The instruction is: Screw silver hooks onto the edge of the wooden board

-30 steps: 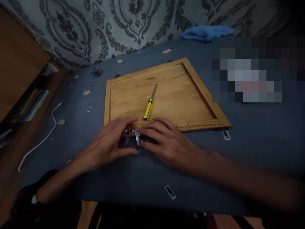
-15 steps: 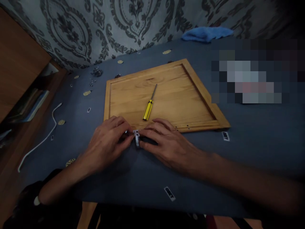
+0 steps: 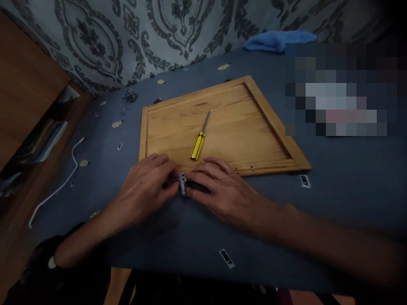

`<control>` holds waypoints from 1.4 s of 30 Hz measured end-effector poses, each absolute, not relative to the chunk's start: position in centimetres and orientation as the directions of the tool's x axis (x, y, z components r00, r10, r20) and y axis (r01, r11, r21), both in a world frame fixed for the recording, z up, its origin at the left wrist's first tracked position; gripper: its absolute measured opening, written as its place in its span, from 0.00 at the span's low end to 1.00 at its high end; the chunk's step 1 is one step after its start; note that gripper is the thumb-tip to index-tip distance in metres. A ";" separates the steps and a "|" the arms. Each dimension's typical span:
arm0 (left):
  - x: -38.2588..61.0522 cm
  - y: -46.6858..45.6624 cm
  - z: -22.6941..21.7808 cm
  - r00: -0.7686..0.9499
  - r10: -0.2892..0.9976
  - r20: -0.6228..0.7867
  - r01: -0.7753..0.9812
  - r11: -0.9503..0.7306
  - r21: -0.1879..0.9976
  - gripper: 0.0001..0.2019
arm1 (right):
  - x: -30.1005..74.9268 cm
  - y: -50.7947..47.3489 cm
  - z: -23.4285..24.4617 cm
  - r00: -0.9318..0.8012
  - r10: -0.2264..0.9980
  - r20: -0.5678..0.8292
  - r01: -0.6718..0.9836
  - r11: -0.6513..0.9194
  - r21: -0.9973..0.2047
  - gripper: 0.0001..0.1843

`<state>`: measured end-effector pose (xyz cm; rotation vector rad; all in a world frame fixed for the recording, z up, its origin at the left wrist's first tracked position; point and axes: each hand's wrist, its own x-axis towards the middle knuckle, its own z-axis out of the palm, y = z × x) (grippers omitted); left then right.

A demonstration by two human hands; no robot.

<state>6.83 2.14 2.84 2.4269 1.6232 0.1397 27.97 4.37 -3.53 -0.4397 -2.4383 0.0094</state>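
A small metal hinge (image 3: 182, 182) lies at the near edge of a wooden cabinet door panel (image 3: 229, 131) on a dark blue table (image 3: 333, 190). My left hand (image 3: 144, 188) has its fingers pinched on the hinge's left side. My right hand (image 3: 219, 188) presses its fingertips on the hinge's right side, fingers together. A yellow-handled screwdriver (image 3: 199, 142) rests on the panel just beyond my hands.
A white cable (image 3: 60, 182) trails at the table's left edge. Loose screws and metal parts (image 3: 129, 99) lie at the back left, a blue cloth (image 3: 276, 40) at the back right. Small labels and yellow discs dot the table. A wooden shelf stands on the left.
My left hand has drawn its fingers in tighter on the hinge. The right hand has hardly moved. The view has shifted slightly.
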 end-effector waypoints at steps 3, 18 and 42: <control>7.2 2.2 2.9 0.367 0.928 -0.071 0.915 -0.346 0.208 0.03 | 28.1 4.3 -3.4 -0.750 0.321 0.579 0.310 0.943 -0.122 0.10; 6.7 2.6 3.7 0.472 0.881 -0.025 0.853 -0.449 0.267 0.06 | 28.0 4.5 -3.7 -0.761 0.327 0.560 0.316 0.941 -0.120 0.10; 5.8 5.6 3.0 0.552 0.821 -0.147 0.761 -0.423 0.493 0.07 | 28.2 4.4 -3.5 -0.759 0.322 0.566 0.323 0.941 -0.101 0.14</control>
